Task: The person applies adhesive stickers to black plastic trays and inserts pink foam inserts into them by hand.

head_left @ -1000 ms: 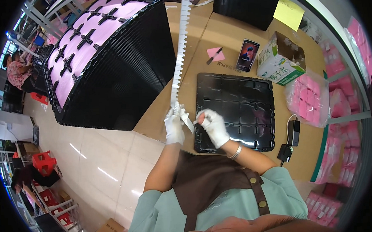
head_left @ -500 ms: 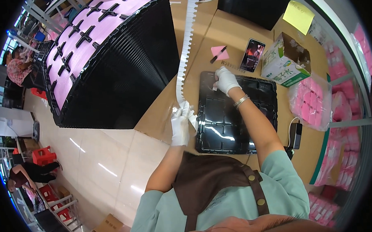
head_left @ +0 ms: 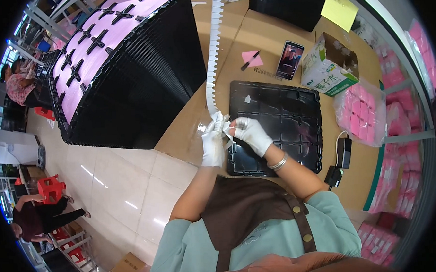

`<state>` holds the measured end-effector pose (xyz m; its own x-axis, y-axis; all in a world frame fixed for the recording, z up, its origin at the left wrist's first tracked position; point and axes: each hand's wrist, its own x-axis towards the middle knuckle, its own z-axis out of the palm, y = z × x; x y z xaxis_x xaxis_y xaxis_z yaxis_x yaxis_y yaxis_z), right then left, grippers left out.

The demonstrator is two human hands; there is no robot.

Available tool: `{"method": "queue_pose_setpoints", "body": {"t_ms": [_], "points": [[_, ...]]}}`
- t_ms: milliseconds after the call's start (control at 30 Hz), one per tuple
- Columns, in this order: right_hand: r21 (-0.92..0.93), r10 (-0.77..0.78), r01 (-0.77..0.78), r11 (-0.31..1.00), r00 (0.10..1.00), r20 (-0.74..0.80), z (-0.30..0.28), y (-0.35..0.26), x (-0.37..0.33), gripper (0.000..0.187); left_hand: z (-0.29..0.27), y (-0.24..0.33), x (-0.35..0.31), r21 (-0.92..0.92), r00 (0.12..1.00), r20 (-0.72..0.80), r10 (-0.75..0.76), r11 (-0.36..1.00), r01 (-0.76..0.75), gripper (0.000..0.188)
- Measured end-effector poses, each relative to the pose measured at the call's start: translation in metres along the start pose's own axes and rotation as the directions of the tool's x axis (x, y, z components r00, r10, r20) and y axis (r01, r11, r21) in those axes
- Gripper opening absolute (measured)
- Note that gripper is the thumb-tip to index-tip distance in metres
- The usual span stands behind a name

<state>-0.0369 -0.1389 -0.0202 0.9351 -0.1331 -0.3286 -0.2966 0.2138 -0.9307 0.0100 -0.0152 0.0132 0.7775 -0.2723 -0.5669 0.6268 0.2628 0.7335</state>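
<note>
A long white strip of notched labels (head_left: 214,53) runs from the far edge of the table down to my hands. My left hand (head_left: 213,145), in a white glove, is closed around its near end. Close beside it, my gloved right hand (head_left: 255,136) pinches at the loose end of the strip, with bare fingertips showing. Under and beyond that hand lies a flat black plastic tray (head_left: 295,113) with moulded compartments. One small white label (head_left: 247,99) sits on the tray's far left part.
A tall stack of black trays with pink sheet on top (head_left: 143,86) stands at left. Beyond the tray are a pen on a pink note (head_left: 251,59), a phone (head_left: 290,60) and an open carton (head_left: 329,65). Bagged pink pieces (head_left: 360,112) and a black adapter (head_left: 344,152) lie at right.
My right hand has come back from the tray's far left to the strip beside my left hand. A white label now shows on the tray where that hand was.
</note>
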Motion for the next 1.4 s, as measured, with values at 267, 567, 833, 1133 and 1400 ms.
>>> {"method": "queue_pose_setpoints", "body": {"t_ms": [267,567,833,1133,1400], "points": [[-0.085,-0.15,0.133,0.987,0.958,-0.244,0.002,0.002,-0.03,0.006,-0.013,-0.023,0.014,0.026,0.989,0.147,0.016,0.999,-0.02,0.04],[-0.941,-0.172,0.223,0.253,0.968,0.183,-0.019,0.024,-0.052,0.013,-0.019,-0.023,0.018,0.061,0.997,0.005,0.082,0.995,-0.083,0.035],[-0.918,-0.119,0.088,0.386,0.992,0.045,-0.023,0.02,-0.023,0.015,-0.012,-0.024,0.01,0.078,0.994,0.036,0.1,0.992,-0.102,0.032],[0.189,-0.025,0.056,0.98,0.986,-0.164,-0.012,0.017,-0.025,0.01,0.0,-0.042,0.004,0.083,0.983,0.119,0.14,0.985,-0.151,0.03],[-0.531,-0.595,0.393,0.751,0.752,-0.285,-0.029,-0.007,-0.061,0.008,0.019,-0.044,0.016,-0.029,0.958,0.286,0.028,0.999,-0.021,0.038]]}}
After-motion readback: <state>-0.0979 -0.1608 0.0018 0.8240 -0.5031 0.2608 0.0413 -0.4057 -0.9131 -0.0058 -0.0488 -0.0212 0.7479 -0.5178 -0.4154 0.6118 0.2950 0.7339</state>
